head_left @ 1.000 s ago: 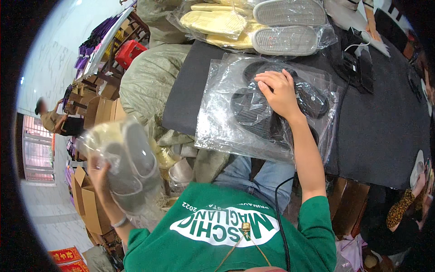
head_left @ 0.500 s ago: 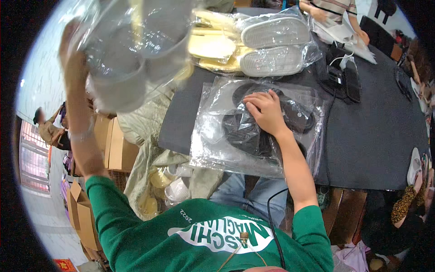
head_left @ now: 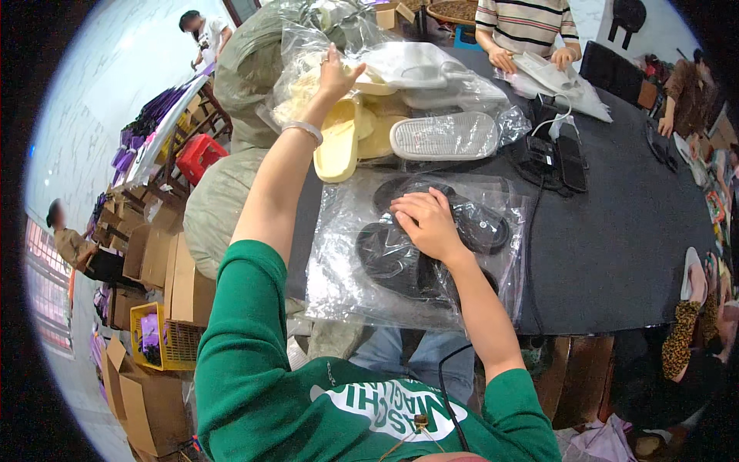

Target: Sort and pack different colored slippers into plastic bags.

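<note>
my left hand (head_left: 335,83) is at the far end of the table, on the crinkled clear bag (head_left: 296,92) at the left of the slipper heap. its thumb points off to the right, away from the forefinger; the other fingers are lost against the plastic, so i cannot tell whether they are clamped on it. a white bangle (head_left: 302,130) circles that wrist, and a pale yellow slide slipper (head_left: 337,146) lies just beside it, toe end toward me.

my right hand (head_left: 431,225) lies palm down on the black slide slippers (head_left: 385,260), fingers stretched out and close together, thumb a little apart, gripping nothing. those slippers lie near the table's front edge, among flat clear plastic sleeves (head_left: 339,289); i cannot tell whether they are inside one or on top.

right of my left hand are white slide slippers (head_left: 404,65) in clear plastic, and nearer me a light grey slide slipper (head_left: 446,136) shows its ribbed sole. the table's dark grey cover (head_left: 616,262) carries a black device (head_left: 539,150) with a white cable. across from me, a person in a striped shirt (head_left: 527,23) has both hands at a whitish plastic bag (head_left: 558,81). a bulging olive sack (head_left: 231,208) stands at the table's left.
</note>
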A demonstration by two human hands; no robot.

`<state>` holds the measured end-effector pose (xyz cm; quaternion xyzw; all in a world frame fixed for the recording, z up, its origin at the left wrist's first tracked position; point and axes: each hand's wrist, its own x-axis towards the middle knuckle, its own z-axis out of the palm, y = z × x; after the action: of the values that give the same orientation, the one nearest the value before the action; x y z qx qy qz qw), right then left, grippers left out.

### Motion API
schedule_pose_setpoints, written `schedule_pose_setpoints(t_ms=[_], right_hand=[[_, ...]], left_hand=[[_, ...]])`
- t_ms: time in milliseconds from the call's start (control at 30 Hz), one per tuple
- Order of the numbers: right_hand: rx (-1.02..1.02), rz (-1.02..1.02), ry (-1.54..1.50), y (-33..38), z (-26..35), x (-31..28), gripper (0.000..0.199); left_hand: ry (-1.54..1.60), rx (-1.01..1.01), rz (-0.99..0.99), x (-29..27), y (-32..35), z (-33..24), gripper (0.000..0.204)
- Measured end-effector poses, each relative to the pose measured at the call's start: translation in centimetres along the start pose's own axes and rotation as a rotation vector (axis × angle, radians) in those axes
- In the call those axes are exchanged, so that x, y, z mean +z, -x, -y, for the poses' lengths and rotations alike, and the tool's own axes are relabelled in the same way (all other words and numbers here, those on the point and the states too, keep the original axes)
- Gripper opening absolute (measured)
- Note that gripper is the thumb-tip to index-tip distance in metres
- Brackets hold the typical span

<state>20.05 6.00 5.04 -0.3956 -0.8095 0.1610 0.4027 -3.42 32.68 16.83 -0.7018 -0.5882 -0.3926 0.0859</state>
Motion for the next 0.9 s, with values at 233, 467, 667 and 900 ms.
schedule_pose_setpoints(t_ms=[233,467,667,900], right_hand=[[-0.028,-0.038,-0.022,-0.2,-0.2,-0.1,0.017],[-0.033,-0.019,-0.037,-0.1,0.3,-0.3,0.017],[-0.026,0.024,0.005,-0.2,0.1,-0.4,0.019],[-0.074,0.052,0.041,-1.2,0.4,-0.4,0.018]], left_hand=[[0.218,0.195,-0.094,-4.9,5.6,-1.6,0.049],[0.259,0.250,0.097,-16.2,25.7,-2.9,0.026],[-0.030,-0.578,-0.217,-20.8,47.4,5.3,0.022],[-0.454,-0.967,0.315,-22.6,75.3,10.8,0.066]])
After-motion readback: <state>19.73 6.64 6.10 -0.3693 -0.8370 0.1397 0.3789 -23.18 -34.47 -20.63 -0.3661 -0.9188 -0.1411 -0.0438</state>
